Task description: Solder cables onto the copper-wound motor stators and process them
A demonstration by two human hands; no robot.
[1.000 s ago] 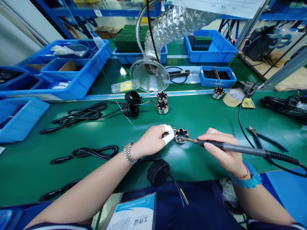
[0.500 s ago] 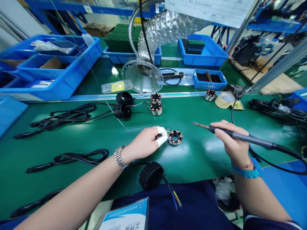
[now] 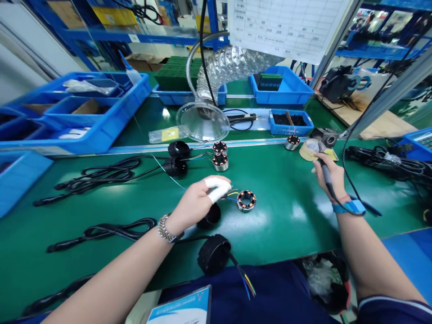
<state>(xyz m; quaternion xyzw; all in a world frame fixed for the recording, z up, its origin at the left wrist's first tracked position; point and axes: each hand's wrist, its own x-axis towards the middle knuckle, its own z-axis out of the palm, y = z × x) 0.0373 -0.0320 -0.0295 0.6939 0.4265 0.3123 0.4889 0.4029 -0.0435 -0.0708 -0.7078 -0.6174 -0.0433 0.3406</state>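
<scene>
My left hand (image 3: 199,200), white covers on its thumb and forefinger, pinches a thin solder wire (image 3: 168,174) that runs down into it from above. Just right of its fingertips, yellow and blue wires lead to a ring-shaped motor stator (image 3: 246,201) with copper windings. Partly hidden under that hand lies a black round cap (image 3: 209,217). My right hand (image 3: 330,175) grips a soldering iron (image 3: 327,177), its tip end at a round, pale yellow tub (image 3: 308,150). Nearer me, another black cap (image 3: 213,255) has loose coloured wire ends sticking out.
Two stators (image 3: 220,163) stand behind, wired to black caps (image 3: 176,166). A single stator (image 3: 292,142) sits beside the tub. Coiled black cables (image 3: 111,229) lie left. A clear fume hood (image 3: 202,121) hangs at the back, among blue bins (image 3: 290,121).
My right hand has carried the soldering iron away from the stator to the yellow tub. My left hand has drawn back slightly, showing the wires and the cap beneath. The view has tilted up.
</scene>
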